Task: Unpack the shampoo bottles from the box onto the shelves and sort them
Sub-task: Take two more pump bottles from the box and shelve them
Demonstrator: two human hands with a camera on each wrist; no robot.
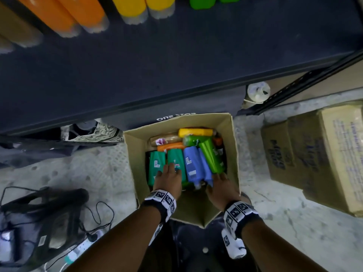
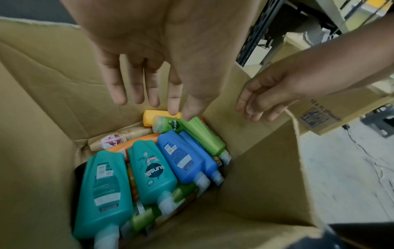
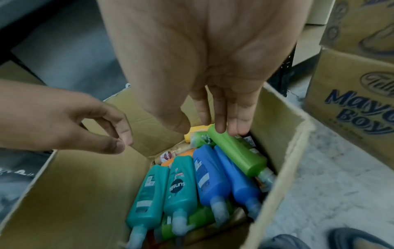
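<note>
An open cardboard box point(image 1: 232, 146) on the floor holds shampoo bottles lying flat: two teal point(image 2: 104, 185) point(image 2: 151, 170), two blue point(image 2: 181, 156), a green one point(image 1: 210, 154), a yellow one point(image 1: 195, 132), a beige one point(image 1: 165, 140) and an orange one point(image 1: 170, 147). More green bottles lie underneath. My left hand point(image 1: 170, 168) hovers over the teal bottles with fingers straight, holding nothing. My right hand point(image 1: 220, 177) hangs above the blue and green bottles, fingers extended point(image 3: 221, 124) and empty. The dark shelf point(image 1: 137, 71) carries orange point(image 1: 78, 14), yellow point(image 1: 133, 8) and green point(image 1: 200, 1) bottles.
Closed cardboard boxes point(image 1: 314, 154) stand on the floor to the right. A black bag with cables point(image 1: 39, 222) and a power strip point(image 1: 84, 246) lie at the left. A white bottle top point(image 1: 257, 93) shows under the shelf beside a slotted metal upright point(image 1: 294, 85).
</note>
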